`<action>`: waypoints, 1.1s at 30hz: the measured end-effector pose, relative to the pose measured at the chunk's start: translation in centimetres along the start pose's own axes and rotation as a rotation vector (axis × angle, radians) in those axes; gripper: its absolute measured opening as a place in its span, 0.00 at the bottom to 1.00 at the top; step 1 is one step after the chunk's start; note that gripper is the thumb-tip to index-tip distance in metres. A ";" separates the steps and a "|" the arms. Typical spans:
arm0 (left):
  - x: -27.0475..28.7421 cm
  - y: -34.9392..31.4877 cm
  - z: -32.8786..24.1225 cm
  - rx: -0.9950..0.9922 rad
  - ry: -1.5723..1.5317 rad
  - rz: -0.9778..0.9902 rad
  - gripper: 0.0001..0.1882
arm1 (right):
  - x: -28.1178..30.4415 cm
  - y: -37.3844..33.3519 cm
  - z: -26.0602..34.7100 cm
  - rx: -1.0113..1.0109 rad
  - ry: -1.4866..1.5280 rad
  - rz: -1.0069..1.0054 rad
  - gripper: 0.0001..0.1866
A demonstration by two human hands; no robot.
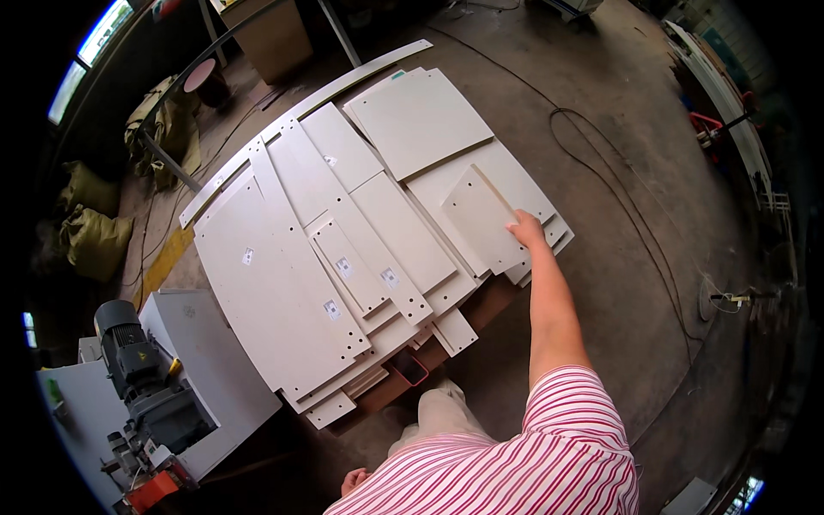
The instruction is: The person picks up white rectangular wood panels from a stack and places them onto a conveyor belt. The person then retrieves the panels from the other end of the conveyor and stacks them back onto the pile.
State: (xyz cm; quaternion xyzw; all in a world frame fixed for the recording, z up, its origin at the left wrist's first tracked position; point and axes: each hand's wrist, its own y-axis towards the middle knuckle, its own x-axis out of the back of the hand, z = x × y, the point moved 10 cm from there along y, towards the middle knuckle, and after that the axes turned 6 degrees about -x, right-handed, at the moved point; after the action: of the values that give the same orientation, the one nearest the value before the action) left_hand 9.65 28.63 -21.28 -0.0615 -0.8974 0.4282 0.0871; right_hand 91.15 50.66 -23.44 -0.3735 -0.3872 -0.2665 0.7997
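Observation:
My right hand (525, 229) reaches out over a large stack of flat white boards and grips the right edge of a small white panel (482, 225). This panel has a few dark holes near its edges and lies askew over a larger board. Beyond it is a squarish white panel (422, 120). A long narrow board (339, 202) with holes runs across the middle of the stack, and a wide board (257, 275) with small labels covers the left side. My left hand (354, 481) is low beside my waist, fingers curled, partly hidden by my striped shirt.
A machine with a dark motor (129, 343) stands at the lower left, close to the stack. Under the near edge shows a red handle (412, 369). Dark cables (618, 180) trail over the floor at right. Sacks (94, 240) lie at the far left; long panels (721, 103) lean at right.

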 end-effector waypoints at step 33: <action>45.0 -10.0 3.4 -0.555 -1.207 -0.964 0.32 | -26.2 -35.8 11.4 0.281 0.065 0.767 0.06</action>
State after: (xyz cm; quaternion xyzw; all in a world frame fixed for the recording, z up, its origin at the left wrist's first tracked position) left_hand -35.39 28.15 -10.90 0.5526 -0.7909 0.0654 -0.2547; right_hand 46.16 42.72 -26.06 -0.3694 -0.2271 0.0948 0.8961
